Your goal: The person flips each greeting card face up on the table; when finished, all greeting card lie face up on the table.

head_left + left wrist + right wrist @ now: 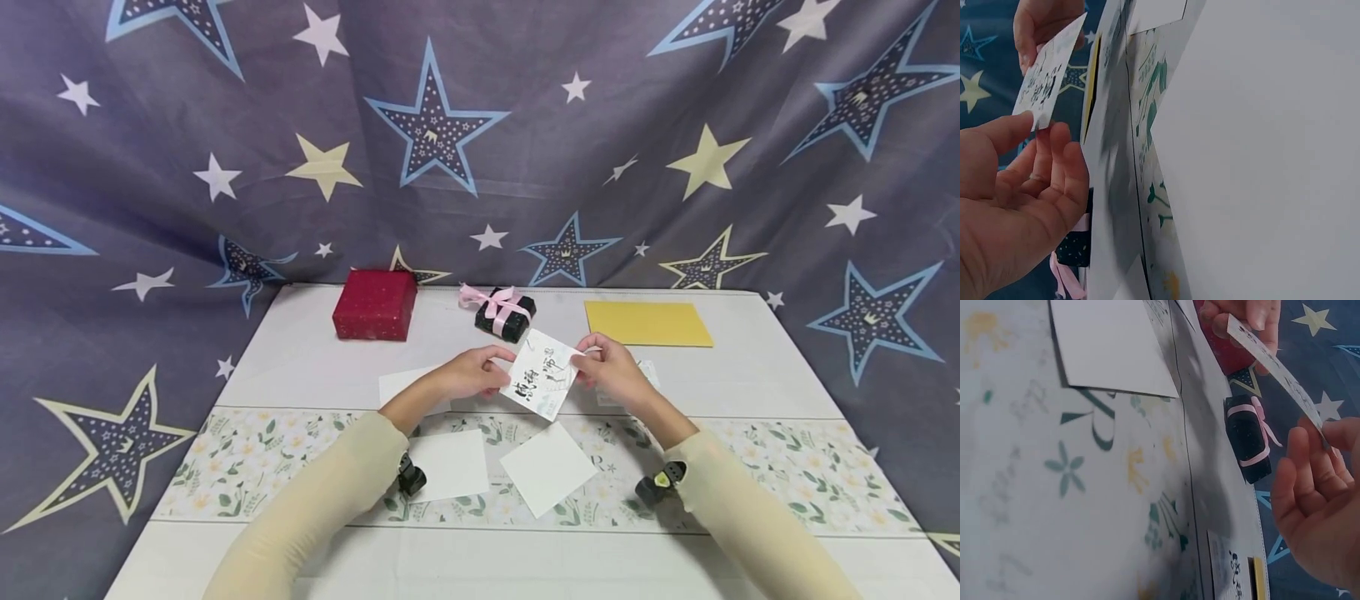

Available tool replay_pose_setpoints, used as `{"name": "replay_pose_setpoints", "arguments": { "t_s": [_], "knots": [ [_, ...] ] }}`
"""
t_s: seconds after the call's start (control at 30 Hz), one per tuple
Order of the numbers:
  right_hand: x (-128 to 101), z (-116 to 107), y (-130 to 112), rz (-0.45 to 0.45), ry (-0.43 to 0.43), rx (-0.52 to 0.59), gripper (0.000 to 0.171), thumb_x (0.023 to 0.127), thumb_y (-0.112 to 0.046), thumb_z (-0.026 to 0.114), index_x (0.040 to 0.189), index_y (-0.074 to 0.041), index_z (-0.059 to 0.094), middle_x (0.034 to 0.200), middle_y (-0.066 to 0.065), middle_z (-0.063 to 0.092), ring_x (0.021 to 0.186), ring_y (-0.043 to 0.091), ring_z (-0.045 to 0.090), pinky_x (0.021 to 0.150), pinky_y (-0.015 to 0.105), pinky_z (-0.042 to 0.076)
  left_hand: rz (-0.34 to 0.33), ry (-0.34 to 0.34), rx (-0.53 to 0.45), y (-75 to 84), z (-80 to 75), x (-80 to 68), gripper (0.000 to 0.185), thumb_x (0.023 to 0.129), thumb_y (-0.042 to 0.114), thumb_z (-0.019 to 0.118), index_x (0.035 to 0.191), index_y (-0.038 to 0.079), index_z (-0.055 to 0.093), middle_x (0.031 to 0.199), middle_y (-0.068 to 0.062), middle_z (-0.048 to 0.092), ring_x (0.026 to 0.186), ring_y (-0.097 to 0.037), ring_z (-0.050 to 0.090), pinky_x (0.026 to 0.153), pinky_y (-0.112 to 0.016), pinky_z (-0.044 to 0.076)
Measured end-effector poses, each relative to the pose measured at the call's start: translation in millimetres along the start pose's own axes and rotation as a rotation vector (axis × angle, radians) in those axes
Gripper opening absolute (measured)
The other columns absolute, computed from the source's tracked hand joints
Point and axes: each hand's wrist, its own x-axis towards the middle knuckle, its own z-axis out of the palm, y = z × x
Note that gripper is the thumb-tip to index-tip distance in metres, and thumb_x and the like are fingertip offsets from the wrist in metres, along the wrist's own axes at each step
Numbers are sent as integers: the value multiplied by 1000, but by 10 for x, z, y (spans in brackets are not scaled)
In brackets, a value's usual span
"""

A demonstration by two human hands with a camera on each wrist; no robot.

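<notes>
We see a small white card (543, 373), thin and flat, printed with dark brush-style characters and faint green marks, held tilted above the table (315, 350) between both hands, in front of the black box. The left hand (472, 372) pinches the card's left edge, thumb on top and fingers curled loosely beneath; the left wrist view shows the thumb and fingertips (1054, 134) meeting at the card's (1047, 75) corner. The right hand (611, 369) pinches the opposite edge with thumb and forefinger, the other fingers relaxed; in the right wrist view the card (1272, 362) appears edge-on, slightly bowed, gripped at its near end by that hand (1319, 500). The two hands stay apart, one at each side of the card. Below them, two blank white cards (547, 467) lie on a floral runner (810, 475) with leaf and blossom print. Farther back sit a red box (375, 304) with a speckled wrap, a small black box (506, 315) tied with a glossy pink ribbon, and a flat yellow envelope (648, 323). A star-patterned cloth (480, 142) hangs behind.
</notes>
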Motion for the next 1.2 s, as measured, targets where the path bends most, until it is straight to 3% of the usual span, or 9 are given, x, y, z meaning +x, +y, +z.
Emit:
{"name": "replay_pose_setpoints", "arguments": {
  "t_s": [0.2, 0.33, 0.4, 0.5, 0.7, 0.9, 1.07, 1.2],
  "knots": [
    [-155, -86, -49, -36, -9, -39, 18, 97, -5, 61, 110, 2, 52, 82, 4, 62, 72, 16, 65, 63, 28, 55, 44, 7, -73, 18, 49, 28, 47, 97, 6, 63, 142, 15, 56, 91, -5, 69, 84, -21, 68, 75, -30, 57],
    [-254, -179, -5, -117, -46, -100, 36, 95, -2, 63, 129, 4, 53, 86, 11, 60, 71, 19, 62, 62, 29, 54, 97, 6, -87, 49, 91, 69, 47, 97, 4, 60, 142, 15, 57, 88, -4, 67, 79, -20, 64, 71, -29, 54],
    [-283, -243, 77, -161, -76, -136, 45, 96, -5, 65, 139, 0, 52, 87, 13, 61, 72, 19, 61, 62, 27, 54, 116, -6, -81, 68, 119, 90, 45, 97, 4, 59, 141, 14, 59, 86, -4, 65, 77, -19, 61, 70, -30, 52],
    [-363, -328, 133, -226, -128, -207, 47, 99, -11, 65, 144, -5, 53, 84, 16, 63, 68, 16, 59, 60, 26, 52, 139, -32, -56, 98, 174, 124, 42, 98, 4, 57, 139, 12, 62, 85, -4, 63, 73, -17, 57, 68, -32, 48],
    [-541, -482, 257, -276, -211, -302, 41, 105, -18, 57, 144, -6, 56, 82, 13, 66, 65, 24, 60, 58, 31, 55, 162, -84, 52, 153, 328, 183, 39, 99, 4, 55, 135, 13, 66, 80, -3, 60, 67, -14, 52, 62, -27, 43],
    [-704, -616, 316, -262, -199, -422, 44, 101, -17, 64, 144, -13, 58, 78, 1, 65, 62, 8, 53, 55, 25, 47, 188, -143, 172, 253, 532, 248, 37, 101, 8, 54, 132, 20, 69, 76, 0, 57, 61, -10, 46, 55, -20, 38],
    [-828, -755, 344, -287, -245, -444, 52, 96, -11, 69, 146, -9, 55, 80, -5, 65, 61, 3, 51, 54, 24, 46, 161, -184, 258, 367, 715, 302, 34, 103, 10, 55, 130, 24, 70, 78, 2, 59, 54, -7, 40, 51, -20, 36],
    [-918, -883, 405, -283, -282, -431, 54, 96, -11, 70, 147, -3, 52, 78, -5, 64, 59, 0, 49, 52, 24, 45, 171, -203, 353, 449, 865, 336, 33, 101, 14, 60, 130, 26, 70, 87, 4, 66, 64, -5, 50, 58, -20, 43]
  ]
}}
